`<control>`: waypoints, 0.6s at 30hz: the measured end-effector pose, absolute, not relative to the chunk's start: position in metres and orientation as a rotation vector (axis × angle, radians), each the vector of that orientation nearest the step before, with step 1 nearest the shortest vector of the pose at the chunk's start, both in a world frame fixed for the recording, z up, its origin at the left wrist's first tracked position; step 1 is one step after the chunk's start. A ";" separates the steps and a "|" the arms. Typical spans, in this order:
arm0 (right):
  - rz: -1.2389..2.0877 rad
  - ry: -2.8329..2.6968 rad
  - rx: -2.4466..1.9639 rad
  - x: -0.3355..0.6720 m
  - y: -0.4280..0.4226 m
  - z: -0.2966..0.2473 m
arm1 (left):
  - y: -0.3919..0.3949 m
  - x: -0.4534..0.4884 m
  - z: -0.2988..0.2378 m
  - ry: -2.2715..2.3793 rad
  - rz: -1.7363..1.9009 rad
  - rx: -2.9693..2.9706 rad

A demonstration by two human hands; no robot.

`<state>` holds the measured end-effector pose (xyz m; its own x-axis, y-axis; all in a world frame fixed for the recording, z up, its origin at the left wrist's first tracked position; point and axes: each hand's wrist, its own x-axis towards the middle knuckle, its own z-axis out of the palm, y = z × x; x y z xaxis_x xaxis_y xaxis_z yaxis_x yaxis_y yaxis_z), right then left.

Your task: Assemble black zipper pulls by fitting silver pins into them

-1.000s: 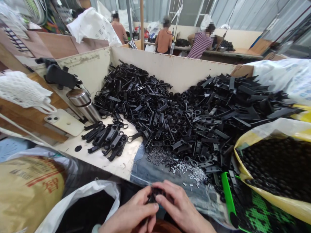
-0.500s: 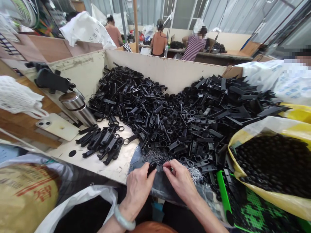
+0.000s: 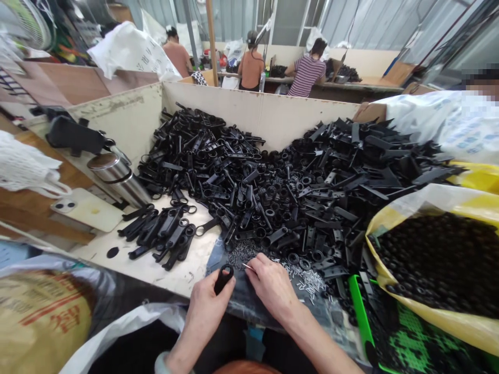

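Note:
My left hand (image 3: 206, 304) is closed around a black plastic part (image 3: 224, 278) with a round ringed end that points up. To its right, my right hand (image 3: 271, 283) pinches a thin metal pin (image 3: 247, 266), its tip aimed toward the black part but apart from it. Both hands hover over a dark mat (image 3: 244, 298) at the bin's near edge. Small dark screws (image 3: 244, 253) lie just beyond my fingers, and a heap of silvery pins (image 3: 310, 280) lies right of my right hand.
Heaps of black plastic parts (image 3: 249, 176) fill the wooden bin. Finished-looking black handles (image 3: 163, 234) lie left, near a steel flask (image 3: 120, 179) and a phone (image 3: 88, 209). A yellow sack (image 3: 405, 208) of black beads and a green crate (image 3: 360, 311) stand right. Several people work behind.
My hands have moved apart, the left shifting left and down with the black part. The metal pin in my right fingers now shows. The whole view has shifted slightly.

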<state>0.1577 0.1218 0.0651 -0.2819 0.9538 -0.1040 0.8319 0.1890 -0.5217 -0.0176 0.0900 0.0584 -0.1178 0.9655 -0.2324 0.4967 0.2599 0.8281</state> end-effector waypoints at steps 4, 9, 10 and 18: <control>0.779 -2.166 -1.693 0.159 0.123 0.067 | 0.085 -0.017 0.057 1.643 0.873 1.098; 0.947 -1.986 -1.600 0.166 0.120 0.069 | 0.077 -0.005 0.066 1.537 0.913 0.814; 0.987 -1.958 -1.582 0.167 0.117 0.069 | 0.075 -0.003 0.068 1.505 0.919 0.761; 1.377 -1.443 -1.260 0.161 0.095 0.072 | 0.071 0.001 0.086 1.283 0.939 0.553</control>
<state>0.1614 0.0952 0.0724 -0.2218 0.9698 -0.1017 0.1473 -0.0698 -0.9866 0.0008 0.0713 0.0864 0.0082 0.8330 -0.5533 -0.2756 0.5337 0.7995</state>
